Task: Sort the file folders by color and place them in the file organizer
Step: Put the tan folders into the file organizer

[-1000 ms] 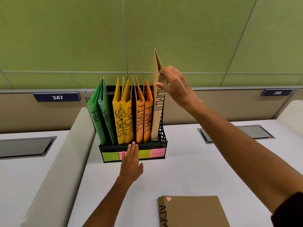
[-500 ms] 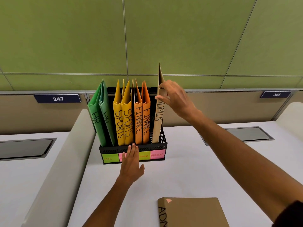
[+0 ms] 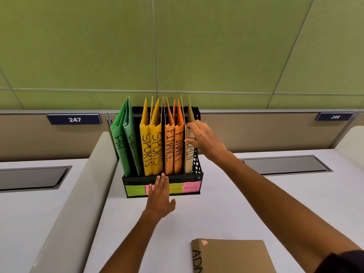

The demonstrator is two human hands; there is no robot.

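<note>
Right hand (image 3: 204, 138): grip clamped on tan cardboard ADMIN folder (image 3: 189, 154), upright in rightmost slot of black mesh file organizer (image 3: 194, 175). Left hand (image 3: 159, 196): grip apart, flat against organizer front. Second tan folder (image 3: 232, 257) flat on white counter (image 3: 226, 213), below both.

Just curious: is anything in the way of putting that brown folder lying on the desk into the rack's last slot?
Nothing visible blocks it. The brown folder on the desk has bare desk up to the rack; one brown folder, held by the right hand, already stands there, with room beside it.

Office; green partition panels (image 3: 216, 46); numbered desk plates (image 3: 74, 119); white desks (image 3: 256, 203)
</note>
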